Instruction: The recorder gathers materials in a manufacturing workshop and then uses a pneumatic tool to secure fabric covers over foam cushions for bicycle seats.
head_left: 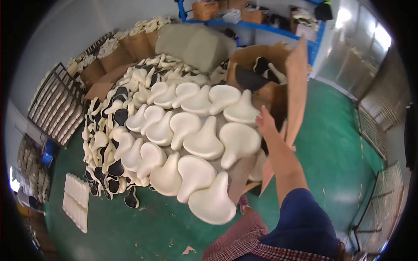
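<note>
Reaching from the lower right, one right hand [264, 120], fingers loosely spread and holding nothing, touching the flap of a brown cardboard box [298, 82] just right of a heap of cream saddle-shaped foam pads [197, 141] on a green floor [335, 143]; left hand unseen.

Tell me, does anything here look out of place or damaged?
Yes. Black-backed saddle shells have slid off the heap onto the green floor, one lying apart. The cardboard box by the right hand has a bent, splayed flap.
</note>
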{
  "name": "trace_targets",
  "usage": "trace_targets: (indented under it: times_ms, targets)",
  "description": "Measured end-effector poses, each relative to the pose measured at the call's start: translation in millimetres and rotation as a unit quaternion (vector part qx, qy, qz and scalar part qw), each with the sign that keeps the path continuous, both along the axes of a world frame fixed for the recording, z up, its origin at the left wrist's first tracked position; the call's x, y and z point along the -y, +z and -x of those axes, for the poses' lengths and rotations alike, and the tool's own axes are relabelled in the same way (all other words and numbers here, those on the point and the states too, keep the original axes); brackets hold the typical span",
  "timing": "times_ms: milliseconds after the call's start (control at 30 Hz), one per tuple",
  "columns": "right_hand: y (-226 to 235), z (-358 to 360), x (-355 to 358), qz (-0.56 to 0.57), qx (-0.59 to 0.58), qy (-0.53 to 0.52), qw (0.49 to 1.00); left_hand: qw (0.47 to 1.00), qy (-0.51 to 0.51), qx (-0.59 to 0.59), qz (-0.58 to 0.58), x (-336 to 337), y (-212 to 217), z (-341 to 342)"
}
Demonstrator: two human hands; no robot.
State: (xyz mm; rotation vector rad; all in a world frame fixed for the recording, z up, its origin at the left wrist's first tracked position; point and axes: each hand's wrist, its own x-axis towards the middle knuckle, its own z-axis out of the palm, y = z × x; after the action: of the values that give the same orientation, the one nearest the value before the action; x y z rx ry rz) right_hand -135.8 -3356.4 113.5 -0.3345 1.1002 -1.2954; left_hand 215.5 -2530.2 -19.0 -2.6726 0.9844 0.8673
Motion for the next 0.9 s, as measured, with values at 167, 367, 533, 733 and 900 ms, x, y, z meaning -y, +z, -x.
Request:
trace_targets:
  times_ms: [167,367,533,733,900]
  targets:
    - [-75,3,196,0.048,0.039,0.008,0.998,0.977,-0.024,-0.077,-0.195,3,-2,110]
    - [-88,-19,308,0.0,-0.04,-0.081,0.996,0.954,0.055,-0.137,-0.26,73,55,166]
    - [-80,-41,317,-0.05,-0.025,-0.042,0.998,0.929,0.319,-0.139,-0.125,167,111,158]
    - [-100,-21,337,-0.014,-0.064,0.01,0.998,0.642,0.751,-0.082,0.127,218,103,169]
    - [-121,-19,365,-0.136,-0.125,0.026,0.982,0.646,0.752,-0.062,0.116,242,113,174]
